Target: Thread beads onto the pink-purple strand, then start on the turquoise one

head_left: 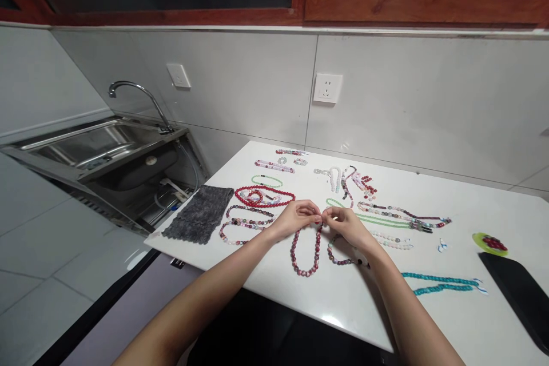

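Note:
A dark red bead necklace (305,272) hangs in a loop below my hands, its lower end over the white tabletop. My left hand (298,217) pinches its upper end with thumb and forefinger. Close against it, my right hand (344,223) pinches the other end of the same strand. The join between my fingertips is too small to make out. Just right of the loop lies a multicoloured bead strand (338,257), partly hidden by my right wrist. A bright red bead necklace (244,201) lies beyond my left forearm, near two mixed-stone strands (251,220).
A grey cloth (199,214) covers the table's left corner. Green strands (381,220), turquoise strands (446,285), a green dish (484,243) of red beads and a black tray-like object (517,291) lie to the right. A steel sink (92,143) stands left, the tiled wall behind.

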Demonstrator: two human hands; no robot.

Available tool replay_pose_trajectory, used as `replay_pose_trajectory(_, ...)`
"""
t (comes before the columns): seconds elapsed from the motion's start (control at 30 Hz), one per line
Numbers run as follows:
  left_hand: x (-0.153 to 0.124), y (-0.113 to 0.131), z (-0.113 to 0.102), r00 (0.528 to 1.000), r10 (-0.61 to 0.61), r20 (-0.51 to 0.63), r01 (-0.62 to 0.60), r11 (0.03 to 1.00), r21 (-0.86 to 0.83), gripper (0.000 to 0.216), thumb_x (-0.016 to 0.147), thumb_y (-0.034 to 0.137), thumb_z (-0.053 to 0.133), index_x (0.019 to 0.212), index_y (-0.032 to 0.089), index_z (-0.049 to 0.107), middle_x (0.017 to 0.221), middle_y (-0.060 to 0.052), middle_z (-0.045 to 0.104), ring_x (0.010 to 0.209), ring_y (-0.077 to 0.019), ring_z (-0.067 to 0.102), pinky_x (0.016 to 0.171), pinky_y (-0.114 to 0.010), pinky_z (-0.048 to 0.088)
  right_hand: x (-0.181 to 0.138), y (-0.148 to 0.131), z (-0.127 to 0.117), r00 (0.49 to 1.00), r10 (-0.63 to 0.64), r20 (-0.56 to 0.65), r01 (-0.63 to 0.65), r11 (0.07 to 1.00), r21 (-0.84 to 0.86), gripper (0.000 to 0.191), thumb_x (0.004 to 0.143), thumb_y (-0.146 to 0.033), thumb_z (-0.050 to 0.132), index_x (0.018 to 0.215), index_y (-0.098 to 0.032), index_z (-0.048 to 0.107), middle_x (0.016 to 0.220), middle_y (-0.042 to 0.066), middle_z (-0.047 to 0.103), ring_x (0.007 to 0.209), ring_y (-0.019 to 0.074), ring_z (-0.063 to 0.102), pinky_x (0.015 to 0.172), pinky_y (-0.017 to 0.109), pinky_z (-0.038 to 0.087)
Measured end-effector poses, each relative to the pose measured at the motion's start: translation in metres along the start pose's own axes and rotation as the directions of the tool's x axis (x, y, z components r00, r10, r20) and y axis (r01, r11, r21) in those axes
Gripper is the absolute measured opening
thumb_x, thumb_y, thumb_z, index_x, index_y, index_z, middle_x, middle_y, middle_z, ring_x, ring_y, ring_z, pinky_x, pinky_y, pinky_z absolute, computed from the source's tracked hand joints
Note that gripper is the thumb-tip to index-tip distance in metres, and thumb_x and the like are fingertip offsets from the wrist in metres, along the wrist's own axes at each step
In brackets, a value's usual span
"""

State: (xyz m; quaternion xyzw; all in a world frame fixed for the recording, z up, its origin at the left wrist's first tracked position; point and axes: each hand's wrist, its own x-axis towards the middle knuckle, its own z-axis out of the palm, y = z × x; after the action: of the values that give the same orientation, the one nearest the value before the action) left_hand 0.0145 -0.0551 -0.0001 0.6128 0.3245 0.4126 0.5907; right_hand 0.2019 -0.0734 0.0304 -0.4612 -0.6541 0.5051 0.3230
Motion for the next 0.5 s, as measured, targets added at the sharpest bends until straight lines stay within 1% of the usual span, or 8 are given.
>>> replay_pose_trajectory(0.2,0.0017,-0.0013,0.0009,0.999,0.029,0.018,-0.030,0.999,0.015,0.028,0.075,0.037,0.071,0.087,0.013,0.064,0.083,-0.006,0.065,0.078,-0.0153,0.062,0.076,-0.027,0.046,-0.0001,0.0030,0.0044,1.000,-0.017,0.014,0.018,1.000,-0.019,0.023,0.081,-0.038,0.054,0.078,-0.017,0.062,0.074,0.002,0.060,0.059,0.0120,0.048,0.055,0.025,0.038)
replay_pose_trajectory(0.27,0.0017,-0.0007,0.0010,0.999,0.030,0.015,-0.030,0.999,0.014,0.027,0.076,0.037,0.070,0.087,0.013,0.063,0.083,-0.006,0.065,0.079,-0.0154,0.062,0.076,-0.028,0.046,-0.0004,0.0025,0.0047,1.000,-0.025,0.000,0.025,1.000,-0.012,0.024,0.082,-0.039,0.053,0.077,-0.017,0.061,0.072,0.001,0.058,0.058,0.0115,0.047,0.055,0.024,0.038)
replay_pose_trajectory(0.33,0.0014,-0.0001,0.0008,1.000,0.020,0.016,-0.020,1.000,0.012,0.027,0.077,0.037,0.069,0.088,0.014,0.062,0.082,-0.006,0.064,0.079,-0.0158,0.062,0.077,-0.028,0.046,-0.0007,0.0011,0.0034,0.998,-0.041,-0.041,0.040,0.999,-0.014,0.025,0.082,-0.040,0.054,0.077,-0.017,0.062,0.071,0.001,0.057,0.057,0.0112,0.046,0.053,0.024,0.037)
replay_pose_trajectory(0.43,0.0007,0.0001,0.0002,1.000,0.010,0.018,-0.011,1.000,0.015,0.024,0.078,0.036,0.068,0.088,0.014,0.061,0.080,-0.006,0.064,0.079,-0.0157,0.061,0.075,-0.027,0.045,-0.0014,-0.0025,-0.0004,0.995,-0.052,-0.091,0.048,0.998,-0.037,0.027,0.081,-0.043,0.055,0.081,-0.018,0.065,0.076,0.003,0.061,0.059,0.0121,0.049,0.053,0.024,0.038)
replay_pose_trajectory(0.5,0.0004,-0.0003,-0.0001,1.000,0.021,0.016,-0.021,1.000,0.009,0.022,0.079,0.034,0.066,0.087,0.014,0.061,0.079,-0.006,0.064,0.078,-0.0154,0.061,0.073,-0.027,0.045,-0.0025,-0.0049,-0.0027,0.996,-0.041,-0.083,0.037,0.998,-0.051,0.029,0.081,-0.044,0.056,0.083,-0.018,0.068,0.081,0.004,0.065,0.060,0.0126,0.052,0.054,0.025,0.039)
